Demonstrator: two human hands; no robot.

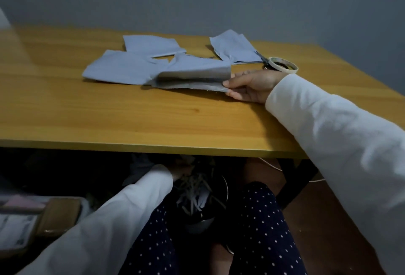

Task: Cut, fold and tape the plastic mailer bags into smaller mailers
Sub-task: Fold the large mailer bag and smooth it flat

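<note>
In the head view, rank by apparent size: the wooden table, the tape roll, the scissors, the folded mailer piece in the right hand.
1. wooden table
2. folded mailer piece
3. tape roll
Scissors: mostly hidden, unranked.

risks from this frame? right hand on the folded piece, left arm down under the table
1. The right hand only pinches one end of the folded mailer piece; with the left arm below the table, the fold may spring open.
2. The scissors lie partly hidden behind the tape roll near the wrist, so a blind reach could hit the blades.
3. Pulling the folded piece may drag the loose cut pieces overlapping it.
</note>
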